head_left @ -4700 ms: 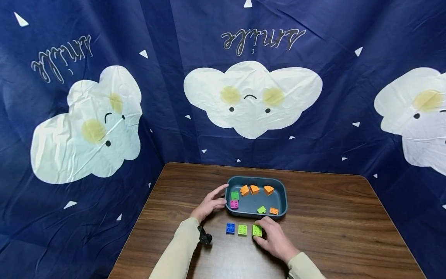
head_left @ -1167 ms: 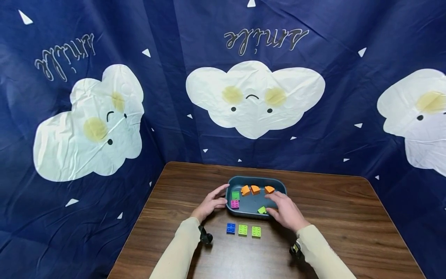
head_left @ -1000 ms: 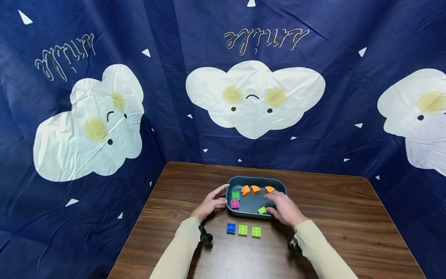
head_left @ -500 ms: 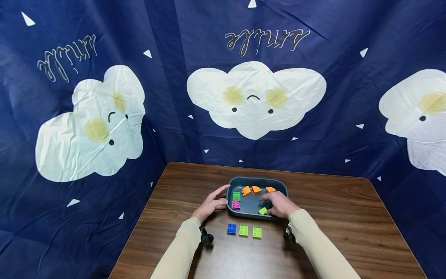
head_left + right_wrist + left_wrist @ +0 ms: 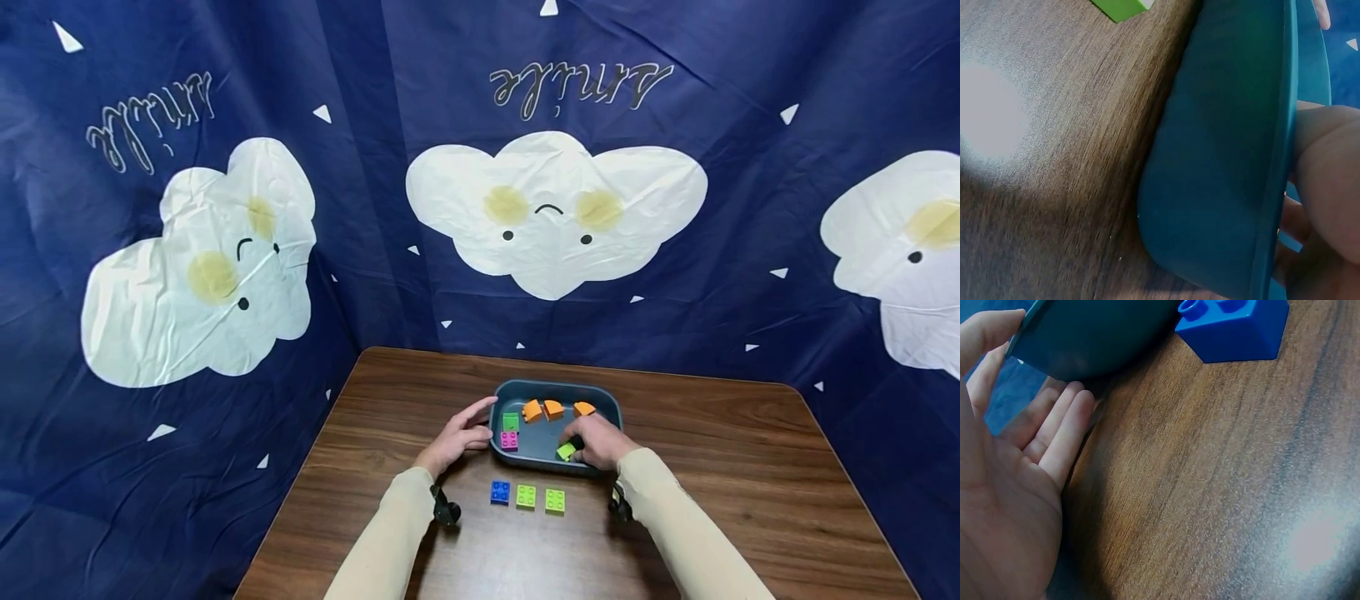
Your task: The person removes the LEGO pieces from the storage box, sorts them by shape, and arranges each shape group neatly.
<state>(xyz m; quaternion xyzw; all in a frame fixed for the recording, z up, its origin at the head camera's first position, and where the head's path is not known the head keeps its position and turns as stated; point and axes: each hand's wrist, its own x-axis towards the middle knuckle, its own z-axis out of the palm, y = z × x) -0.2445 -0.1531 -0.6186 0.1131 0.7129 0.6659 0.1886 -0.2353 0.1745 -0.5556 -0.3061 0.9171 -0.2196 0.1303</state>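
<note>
My left hand (image 5: 457,437) rests against the left end of the dark teal tray (image 5: 611,400). In the left wrist view, its relaxed fingers (image 5: 1063,431) touch the rim and outer wall. My right hand (image 5: 600,440) reaches over the tray's front right side. Its thumb and fingers pinch a small lime green toy brick (image 5: 566,452) inside; the tray wall (image 5: 1222,162) hides the fingertips in the right wrist view. On the table in front stand a blue brick (image 5: 500,492) and two lime green bricks (image 5: 526,497), (image 5: 555,501) in a row.
The tray also bears a green brick (image 5: 511,422), a pink brick (image 5: 509,441) and orange curved bricks (image 5: 552,409) along its back. The wooden table (image 5: 697,467) is backed by a dark blue cloth (image 5: 360,250) with cloud prints.
Earlier my right hand was at the right-hand lime brick on the table. It then moved into the tray, and its fingers have closed about the small lime brick. The left hand stays put.
</note>
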